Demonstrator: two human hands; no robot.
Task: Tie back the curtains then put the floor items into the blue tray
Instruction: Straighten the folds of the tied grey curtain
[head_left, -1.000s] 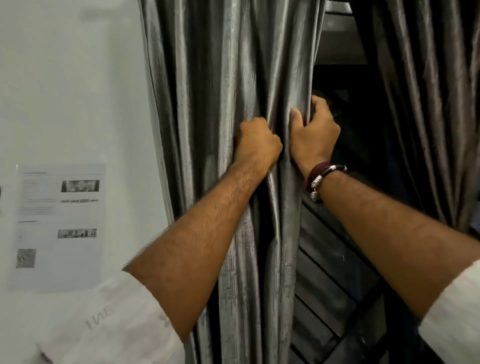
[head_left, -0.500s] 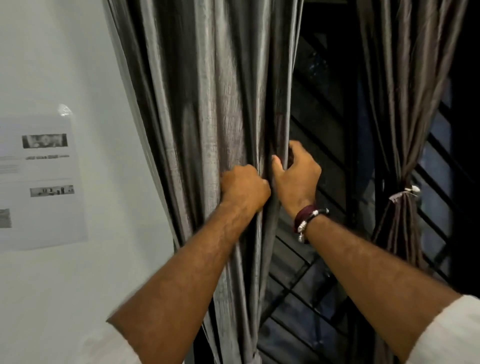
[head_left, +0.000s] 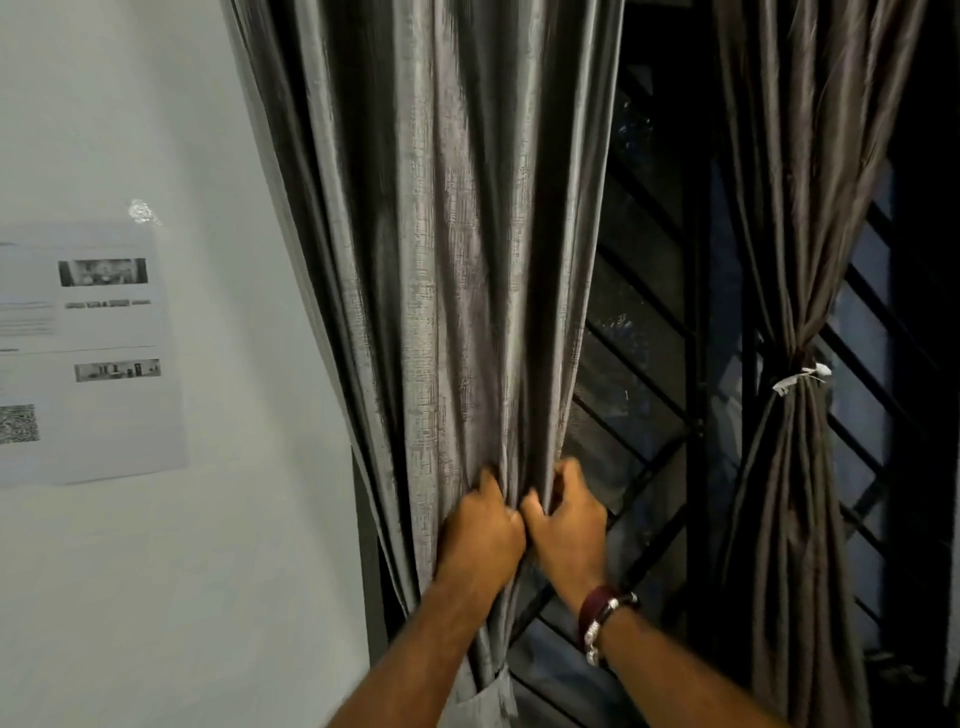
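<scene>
With left hand (head_left: 480, 530) and right hand (head_left: 566, 525) each in a curled grip bunching the left curtain (head_left: 467, 260), loose folds may slip free before tying.

Both hands, left hand (head_left: 480, 535) and right hand (head_left: 566, 525), have slid lower down the curtain (head_left: 467, 260).

Shiny grey curtain (head_left: 457, 260), white wall (head_left: 130, 104)

Two grey curtains (head_left: 457, 260), two hands (head_left: 480, 535), one white tie (head_left: 800, 376), one printed sheet (head_left: 88, 358), one bracelet (head_left: 602, 618)
</scene>
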